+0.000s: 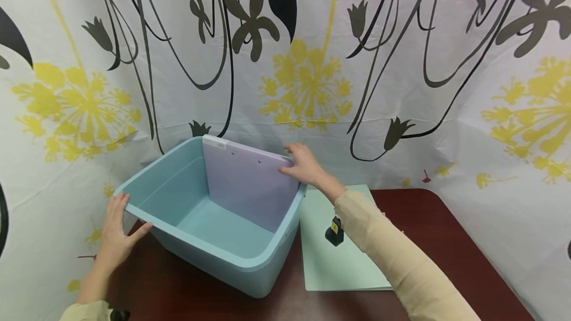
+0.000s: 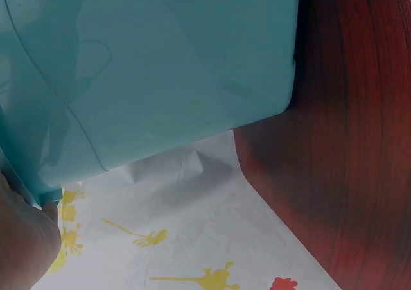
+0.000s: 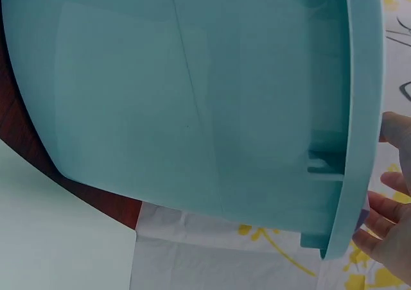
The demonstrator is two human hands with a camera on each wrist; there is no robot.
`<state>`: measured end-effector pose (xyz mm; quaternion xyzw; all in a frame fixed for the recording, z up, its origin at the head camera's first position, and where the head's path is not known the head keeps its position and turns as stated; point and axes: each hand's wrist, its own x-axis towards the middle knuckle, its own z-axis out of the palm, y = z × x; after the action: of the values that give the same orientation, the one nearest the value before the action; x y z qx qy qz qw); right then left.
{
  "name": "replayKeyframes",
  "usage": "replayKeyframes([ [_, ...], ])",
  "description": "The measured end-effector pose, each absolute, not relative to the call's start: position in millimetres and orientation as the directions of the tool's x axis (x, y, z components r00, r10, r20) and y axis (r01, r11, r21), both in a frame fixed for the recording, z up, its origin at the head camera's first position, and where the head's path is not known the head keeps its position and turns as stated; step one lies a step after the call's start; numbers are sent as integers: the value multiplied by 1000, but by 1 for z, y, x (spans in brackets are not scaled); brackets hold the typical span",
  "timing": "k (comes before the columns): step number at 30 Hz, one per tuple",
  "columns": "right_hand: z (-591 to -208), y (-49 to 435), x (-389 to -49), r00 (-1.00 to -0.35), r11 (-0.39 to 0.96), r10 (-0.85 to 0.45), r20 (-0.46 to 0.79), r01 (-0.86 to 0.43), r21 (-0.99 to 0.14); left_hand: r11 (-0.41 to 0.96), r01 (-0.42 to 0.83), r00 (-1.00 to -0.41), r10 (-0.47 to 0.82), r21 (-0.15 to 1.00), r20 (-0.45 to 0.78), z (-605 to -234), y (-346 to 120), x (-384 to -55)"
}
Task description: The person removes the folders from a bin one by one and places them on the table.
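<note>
A light-blue plastic bin (image 1: 214,256) stands on the table. Inside it, along the far wall, a lavender file folder (image 1: 245,187) stands upright with a white label strip and two small rivets near its top edge. My right hand (image 1: 305,165) pinches the folder's upper right corner, level with the rim; in the right wrist view, only a sliver of lavender shows by the fingers (image 3: 385,229). At the bin's near left corner, my left hand (image 1: 117,234) rests on the rim with fingers extended and thumb spread. The left wrist view shows just part of that hand (image 2: 29,238).
Under my right forearm, pale green folders or sheets (image 1: 325,261) lie on the dark red wood table (image 1: 446,251), right of the bin. A white cloth with printed flowers (image 1: 415,38) hangs close behind the bin and along both sides.
</note>
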<state>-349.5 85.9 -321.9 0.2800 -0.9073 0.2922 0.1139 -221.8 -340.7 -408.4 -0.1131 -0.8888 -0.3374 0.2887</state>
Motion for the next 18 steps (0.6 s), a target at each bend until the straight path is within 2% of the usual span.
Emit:
replayKeyframes([
  [8, -326, 77, -346, -852, 717, -440, 283, -523, -461, 762, 378, -815, 3, 526, 580, -407, -340, -222],
  [18, -335, 71, -350, -844, 742, -426, 325, -532, -408, 764, 375, -814, 0, 526, 581, -409, -342, -222],
])
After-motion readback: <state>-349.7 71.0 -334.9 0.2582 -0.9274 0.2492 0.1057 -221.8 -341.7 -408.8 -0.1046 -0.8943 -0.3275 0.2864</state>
